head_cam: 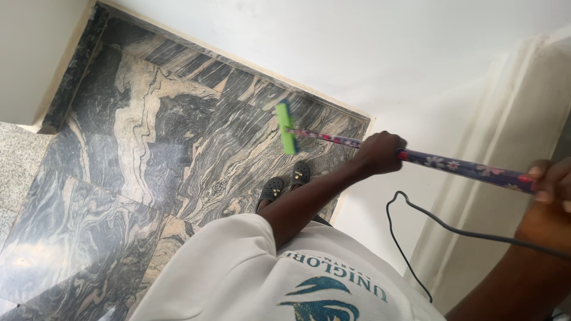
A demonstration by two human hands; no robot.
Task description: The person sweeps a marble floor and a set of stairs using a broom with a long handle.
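A long floor tool with a purple flower-patterned handle (458, 165) and a flat bright green head (286, 128) extends over the polished dark grey and tan veined marble floor (131, 154), the head close to the white wall (357, 53). Which hand is left cannot be told for certain; the left hand (380, 153) closes around mid-handle, and the right hand (550, 184) closes around the upper end. Two black perforated clogs (285, 183) stand beneath. A thin black cable (428, 220) loops nearby. A white printed shirt (238, 273) fills the foreground.
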